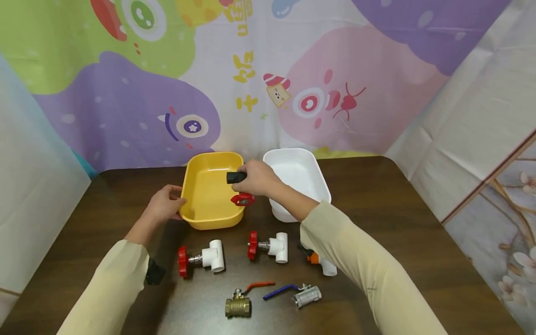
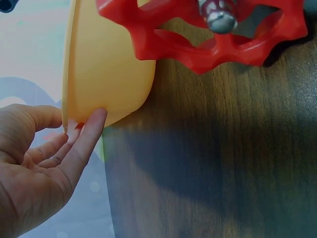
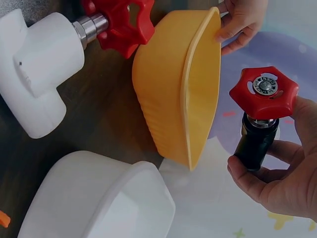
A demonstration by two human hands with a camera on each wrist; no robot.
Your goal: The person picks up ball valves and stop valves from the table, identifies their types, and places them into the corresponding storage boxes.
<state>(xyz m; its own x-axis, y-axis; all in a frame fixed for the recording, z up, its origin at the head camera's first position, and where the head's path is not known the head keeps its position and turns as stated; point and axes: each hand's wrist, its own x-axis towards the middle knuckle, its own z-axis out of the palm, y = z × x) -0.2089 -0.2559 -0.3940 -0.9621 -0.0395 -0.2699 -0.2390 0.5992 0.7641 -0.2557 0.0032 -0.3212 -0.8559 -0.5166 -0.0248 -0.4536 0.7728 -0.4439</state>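
Observation:
In the head view, my right hand (image 1: pixel 260 178) holds a black valve (image 1: pixel 236 177) with a red handwheel (image 1: pixel 243 200) over the right side of the yellow basin (image 1: pixel 212 224). The right wrist view shows its fingers and thumb round the black valve body (image 3: pixel 256 144), with the handwheel (image 3: pixel 265 92) facing the camera. My left hand (image 1: pixel 162 204) pinches the basin's left rim. In the left wrist view, the thumb of that hand (image 2: pixel 44 158) is at the rim and its fingers lie along the outer wall of the yellow basin (image 2: pixel 111 79).
A white basin (image 1: pixel 324 190) stands right of the yellow one, behind my right forearm. Nearer lie two white tee valves with red handwheels (image 1: pixel 212 256) (image 1: pixel 278 247), a partly covered white-and-orange valve (image 1: pixel 328 267), a brass valve with a red lever (image 1: pixel 237 307) and a silver valve with a blue lever (image 1: pixel 307 296).

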